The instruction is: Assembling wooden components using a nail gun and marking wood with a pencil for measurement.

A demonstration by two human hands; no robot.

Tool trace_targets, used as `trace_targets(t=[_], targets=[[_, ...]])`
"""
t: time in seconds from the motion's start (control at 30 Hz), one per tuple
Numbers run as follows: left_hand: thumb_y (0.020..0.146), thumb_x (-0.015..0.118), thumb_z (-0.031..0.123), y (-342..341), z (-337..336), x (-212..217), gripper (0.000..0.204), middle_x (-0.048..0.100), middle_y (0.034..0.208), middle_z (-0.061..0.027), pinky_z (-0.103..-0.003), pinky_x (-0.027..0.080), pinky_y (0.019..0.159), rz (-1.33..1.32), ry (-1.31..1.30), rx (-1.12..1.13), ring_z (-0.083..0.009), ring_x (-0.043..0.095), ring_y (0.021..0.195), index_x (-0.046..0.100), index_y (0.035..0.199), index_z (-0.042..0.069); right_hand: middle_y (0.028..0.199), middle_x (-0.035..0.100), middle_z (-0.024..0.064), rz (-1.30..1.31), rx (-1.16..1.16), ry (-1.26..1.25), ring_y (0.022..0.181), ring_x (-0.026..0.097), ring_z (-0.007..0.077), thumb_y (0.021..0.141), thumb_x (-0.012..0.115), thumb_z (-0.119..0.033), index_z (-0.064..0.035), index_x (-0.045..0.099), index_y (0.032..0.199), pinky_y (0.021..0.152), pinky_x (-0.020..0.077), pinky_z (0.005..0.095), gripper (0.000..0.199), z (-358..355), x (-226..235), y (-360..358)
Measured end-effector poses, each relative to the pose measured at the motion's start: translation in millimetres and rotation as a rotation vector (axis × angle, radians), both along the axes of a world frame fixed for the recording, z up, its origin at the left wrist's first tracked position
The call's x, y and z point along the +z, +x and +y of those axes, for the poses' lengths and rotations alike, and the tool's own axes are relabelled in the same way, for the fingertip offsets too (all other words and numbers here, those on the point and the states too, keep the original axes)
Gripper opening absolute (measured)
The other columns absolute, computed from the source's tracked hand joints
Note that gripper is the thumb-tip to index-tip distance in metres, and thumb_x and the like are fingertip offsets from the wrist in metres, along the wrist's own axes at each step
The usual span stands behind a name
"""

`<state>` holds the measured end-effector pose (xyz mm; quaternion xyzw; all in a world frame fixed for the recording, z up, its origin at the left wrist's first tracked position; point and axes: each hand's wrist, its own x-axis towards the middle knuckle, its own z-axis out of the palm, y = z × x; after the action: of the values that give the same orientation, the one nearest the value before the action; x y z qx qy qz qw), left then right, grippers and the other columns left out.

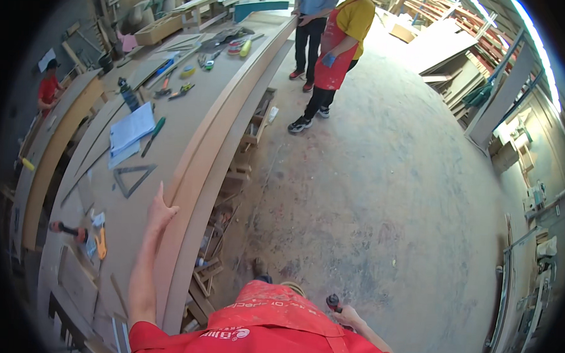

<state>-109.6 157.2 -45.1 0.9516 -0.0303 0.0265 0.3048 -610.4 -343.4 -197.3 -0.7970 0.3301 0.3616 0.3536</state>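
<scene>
A long, light-brown wooden board (198, 173) runs lengthwise along the workbench's right edge. My left hand (161, 214) is at its left side, with the index finger stretched forward and the thumb spread. The other fingers are hard to see, and whether the palm touches the board I cannot tell. Low at my right side, my right hand (350, 317) is closed around a dark cordless drill (334, 302); its front end shows, while the rest is mostly hidden by the hand and my red clothing. A triangular set square (133, 177) lies on the bench left of the board.
White papers (132, 129), a dark bottle (128, 94), a green-handled tool (154, 135), an orange tool (101, 242) and another power tool (69, 231) lie about the bench. Wood offcuts (209, 270) fill the space beneath. Two people (340, 45) stand at the far end; another person (49, 90) works far left.
</scene>
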Motion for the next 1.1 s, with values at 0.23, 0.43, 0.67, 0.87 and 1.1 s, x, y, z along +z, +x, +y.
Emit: trace_targets(t=[0.23,0.43,0.67,0.87,1.1], targets=[[0.066,0.090,0.026,54,-42,-4,0.101,0.074,0.116,-0.0250,-0.050,0.058,0.093,0.094,0.237,0.018,-0.0416,0.073,0.105,0.046,0.156,0.010,0.082,0.076,0.0225,0.145,-0.137,-0.144,0.080,0.078,0.0337,0.079,0.078,-0.038,0.0108,0.074,0.088,0.073,0.0610,0.0430,0.050,-23,-20,28],[0.067,0.090,0.027,25,-36,8,0.098,0.075,0.112,-0.0241,-0.051,0.059,0.091,0.151,0.204,0.041,-0.0428,0.073,0.102,0.048,0.155,0.012,0.088,0.076,0.0246,0.111,-0.216,-0.142,0.087,0.078,0.0343,0.074,0.079,-0.042,0.0118,0.074,0.092,0.077,0.0598,0.0425,0.057,-52,-20,100],[0.072,0.090,0.023,26,-50,15,0.096,0.071,0.121,-0.0286,-0.049,0.057,0.096,0.216,0.151,0.165,-0.0447,0.070,0.111,0.045,0.154,0.001,0.078,0.075,0.0207,0.056,-0.158,-0.036,0.076,0.076,0.0312,0.077,0.078,-0.040,0.0104,0.073,0.080,0.072,0.0592,0.0414,0.051,-87,-8,219],[0.075,0.087,0.017,130,-120,4,0.091,0.067,0.129,-0.0305,-0.049,0.054,0.100,0.077,0.148,0.153,-0.0442,0.066,0.120,0.045,0.153,-0.003,0.071,0.074,0.0162,0.023,-0.016,0.029,0.062,0.075,0.0257,0.085,0.076,-0.031,0.0101,0.072,0.078,0.061,0.0613,0.0390,0.042,-149,-40,315],[0.079,0.076,0.014,235,-221,-2,0.074,0.064,0.135,-0.0235,-0.050,0.051,0.105,-0.076,0.295,0.228,-0.0426,0.062,0.123,0.051,0.148,0.006,0.081,0.075,0.0214,-0.005,0.124,0.038,0.076,0.076,0.0287,0.068,0.081,-0.064,0.0091,0.073,0.084,0.068,0.0581,0.0429,0.076,-273,-133,401]])
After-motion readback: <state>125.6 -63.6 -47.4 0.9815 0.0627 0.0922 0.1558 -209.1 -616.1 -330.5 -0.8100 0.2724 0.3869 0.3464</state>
